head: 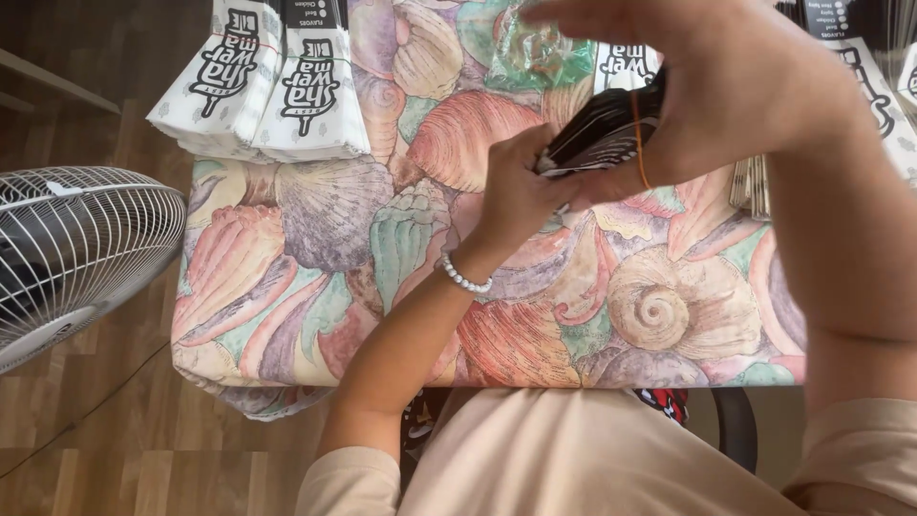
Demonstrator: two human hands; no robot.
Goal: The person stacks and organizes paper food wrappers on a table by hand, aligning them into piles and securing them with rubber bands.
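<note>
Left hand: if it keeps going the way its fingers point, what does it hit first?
The left hand points up and right into the dark flat bundle it already touches. Right behind that is the right hand. Depth is unclear from this view.

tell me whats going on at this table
A person holds a stack of black-and-white paper sleeves between both hands above a shell-print tablecloth. The right hand grips it from above with an orange rubber band around it; the left hand supports its end. More white sleeves lie at the far left, a fan beside the table.
</note>
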